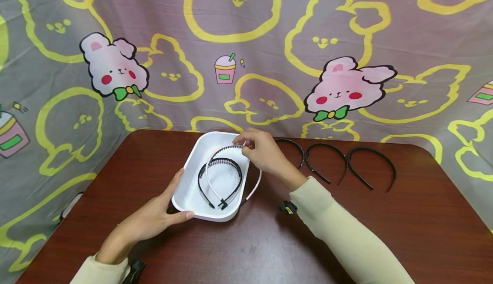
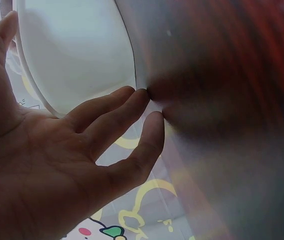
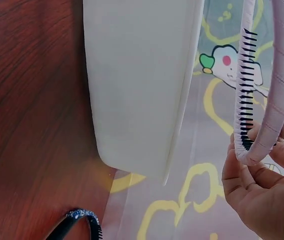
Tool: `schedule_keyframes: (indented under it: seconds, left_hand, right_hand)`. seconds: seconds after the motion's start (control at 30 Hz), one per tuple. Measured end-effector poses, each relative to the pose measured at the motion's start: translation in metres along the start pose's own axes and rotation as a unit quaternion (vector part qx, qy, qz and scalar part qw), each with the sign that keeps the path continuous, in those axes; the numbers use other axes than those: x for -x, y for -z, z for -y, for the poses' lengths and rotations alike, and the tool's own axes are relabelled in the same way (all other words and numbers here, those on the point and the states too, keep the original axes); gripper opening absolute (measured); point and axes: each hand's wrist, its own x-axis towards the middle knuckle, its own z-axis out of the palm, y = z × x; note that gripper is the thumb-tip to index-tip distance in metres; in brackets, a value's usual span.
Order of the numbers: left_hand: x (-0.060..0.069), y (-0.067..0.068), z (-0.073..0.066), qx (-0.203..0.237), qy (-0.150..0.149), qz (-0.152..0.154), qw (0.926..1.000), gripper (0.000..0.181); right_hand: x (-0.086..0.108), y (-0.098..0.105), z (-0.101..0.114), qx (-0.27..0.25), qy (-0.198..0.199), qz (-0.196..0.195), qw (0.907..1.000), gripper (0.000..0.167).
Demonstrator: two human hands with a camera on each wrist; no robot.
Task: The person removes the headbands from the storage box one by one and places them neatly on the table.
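My right hand (image 1: 265, 155) pinches a pale pink headband (image 3: 277, 75) near the top of its arch. Dark comb teeth line the inside of the band. One end hangs over the white plastic tub (image 1: 186, 192), the other outside its right wall. Inside the tub lies a black toothed headband (image 1: 240, 175), with a small black piece (image 1: 223, 204) at one end. My left hand (image 1: 148, 217) rests against the tub's near left corner, thumb at the front rim and fingers spread along the left side. In the left wrist view, its fingertips touch the table.
Three dark headbands lie in a row right of the tub: one partly behind my right hand (image 1: 298, 147), a middle headband (image 1: 331, 146) and a right headband (image 1: 375, 150). The brown table (image 1: 269, 249) ends at a patterned curtain (image 1: 265, 53).
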Motion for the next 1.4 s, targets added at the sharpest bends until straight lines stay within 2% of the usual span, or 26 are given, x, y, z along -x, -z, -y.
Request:
schedule_keyframes:
  seconds: [0.5, 0.8, 1.03, 1.2, 1.4]
  left_hand:
    - [0.0, -0.001, 0.0, -0.005, 0.004, 0.008, 1.0, 0.115]
    - [0.0, -0.001, 0.0, -0.005, -0.003, 0.003, 1.0, 0.115]
    - [0.001, -0.001, 0.0, 0.005, 0.007, 0.007, 0.9999, 0.115]
    - [0.001, 0.0, 0.0, 0.005, 0.0, 0.008, 1.0, 0.115]
    - [0.0, 0.0, 0.001, 0.007, 0.009, 0.006, 0.9999, 0.114]
  right_hand:
    - [0.02, 0.012, -0.009, 0.0, -0.006, -0.014, 0.9999, 0.029]
    - [0.034, 0.021, -0.023, 0.004, -0.012, -0.022, 0.9997, 0.032]
    - [0.046, 0.029, -0.034, 0.027, -0.012, -0.021, 0.9993, 0.03]
    - [0.052, 0.034, -0.04, 0.025, -0.014, -0.021, 0.9994, 0.027]
    - [0.059, 0.039, -0.043, 0.027, -0.022, -0.016, 0.9993, 0.03]
